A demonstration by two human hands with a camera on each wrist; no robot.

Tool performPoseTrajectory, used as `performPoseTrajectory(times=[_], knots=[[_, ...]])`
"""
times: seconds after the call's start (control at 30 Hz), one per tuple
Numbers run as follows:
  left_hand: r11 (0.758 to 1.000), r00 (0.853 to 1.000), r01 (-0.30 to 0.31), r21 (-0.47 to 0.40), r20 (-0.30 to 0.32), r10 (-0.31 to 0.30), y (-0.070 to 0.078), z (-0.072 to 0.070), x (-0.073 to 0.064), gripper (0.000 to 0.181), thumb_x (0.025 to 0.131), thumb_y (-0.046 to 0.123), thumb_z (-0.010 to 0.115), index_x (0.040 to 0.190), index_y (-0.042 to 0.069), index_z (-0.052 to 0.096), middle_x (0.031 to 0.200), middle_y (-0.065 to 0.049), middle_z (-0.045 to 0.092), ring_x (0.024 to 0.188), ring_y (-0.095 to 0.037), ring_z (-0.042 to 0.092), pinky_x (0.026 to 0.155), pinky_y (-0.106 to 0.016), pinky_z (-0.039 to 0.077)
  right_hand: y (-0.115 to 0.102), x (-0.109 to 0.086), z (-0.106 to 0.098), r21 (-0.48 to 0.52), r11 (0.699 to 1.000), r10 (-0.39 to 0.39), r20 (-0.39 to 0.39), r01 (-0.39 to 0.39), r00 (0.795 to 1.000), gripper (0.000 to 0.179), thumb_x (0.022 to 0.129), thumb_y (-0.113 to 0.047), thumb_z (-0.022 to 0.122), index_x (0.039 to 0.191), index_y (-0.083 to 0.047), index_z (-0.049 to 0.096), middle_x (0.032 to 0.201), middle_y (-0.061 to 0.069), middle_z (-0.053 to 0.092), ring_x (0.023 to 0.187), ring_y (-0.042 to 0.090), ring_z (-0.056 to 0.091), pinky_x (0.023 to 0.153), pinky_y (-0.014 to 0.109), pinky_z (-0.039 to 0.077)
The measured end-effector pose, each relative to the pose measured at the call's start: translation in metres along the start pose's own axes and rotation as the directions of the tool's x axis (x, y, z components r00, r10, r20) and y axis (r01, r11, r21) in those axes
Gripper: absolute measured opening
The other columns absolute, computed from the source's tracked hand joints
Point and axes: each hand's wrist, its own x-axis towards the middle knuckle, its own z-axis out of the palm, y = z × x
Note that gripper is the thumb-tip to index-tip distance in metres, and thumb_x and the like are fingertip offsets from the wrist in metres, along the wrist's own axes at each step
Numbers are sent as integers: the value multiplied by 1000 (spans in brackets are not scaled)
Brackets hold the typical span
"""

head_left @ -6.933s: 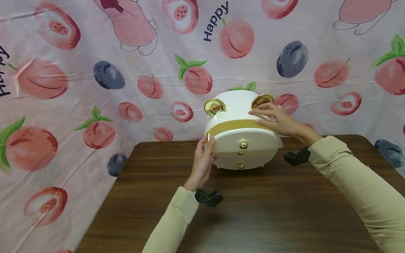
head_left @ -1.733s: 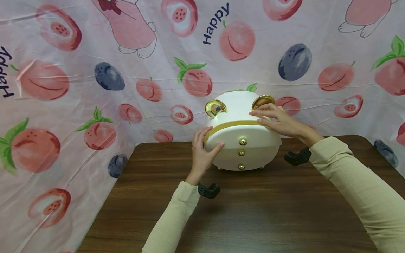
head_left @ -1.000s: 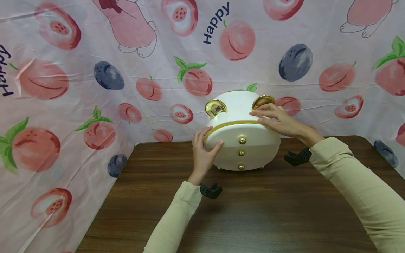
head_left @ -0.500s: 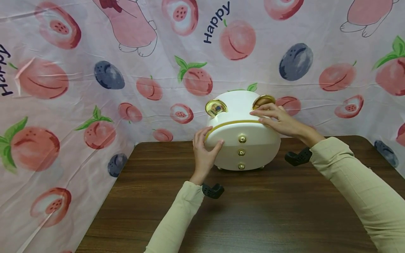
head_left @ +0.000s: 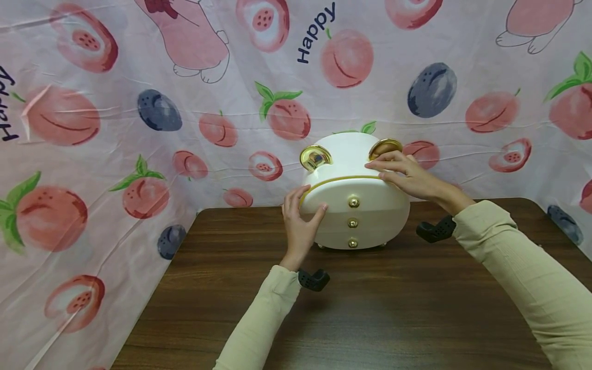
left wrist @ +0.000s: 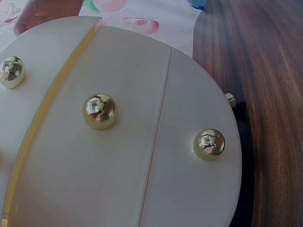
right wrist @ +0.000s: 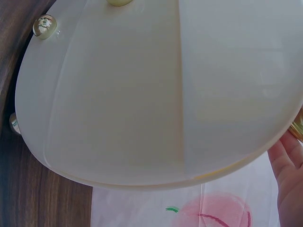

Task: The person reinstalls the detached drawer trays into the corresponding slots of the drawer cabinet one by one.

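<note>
A small white drawer box (head_left: 353, 226) with a rounded front, gold ball knobs and two gold discs like ears stands on the table. A thin yellow strip shows along the upper edge of its top drawer (head_left: 379, 195). My left hand (head_left: 299, 226) grips the front's left edge, thumb on the drawer face and fingers bent over the side. On top of the box, my right hand (head_left: 409, 177) rests beside the right gold disc (head_left: 385, 146), fingers stretched out. In the left wrist view, seams separate the drawer fronts around the middle knob (left wrist: 100, 111).
The box stands near the back of a dark wooden table (head_left: 370, 308). A fruit-print cloth (head_left: 185, 154) hangs behind and to the left. Black wrist mounts (head_left: 314, 280) hang below both cuffs.
The top drawer has slid inward, and the yellow band above it has shrunk to a thin strip. My left hand moved from pinching the drawer's edge to spanning it. The right hand stays put.
</note>
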Motion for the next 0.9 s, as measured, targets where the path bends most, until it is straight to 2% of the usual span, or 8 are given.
performPoseTrajectory(times=[0.17, 0.9], knots=[[1000, 1000, -14, 26, -11, 14, -1, 1, -1, 45, 72, 20, 74, 113, 10, 57, 114, -5, 49, 102, -24, 39, 86, -39, 31, 1, 0, 0, -8, 1000, -7, -3, 7, 1000, 34, 92, -11, 45, 125, -7, 52, 123, 14, 40, 114, 28, 31, 91, 51, 12], [999, 998, -33, 43, -42, 35, -2, 5, 0, 43, 74, 20, 73, 112, 10, 57, 112, -6, 49, 103, -24, 40, 86, -40, 29, 1, 1, 0, -13, 1000, -3, -6, 3, 1000, 34, 93, -9, 42, 125, -6, 52, 124, 15, 39, 115, 29, 31, 90, 52, 11]])
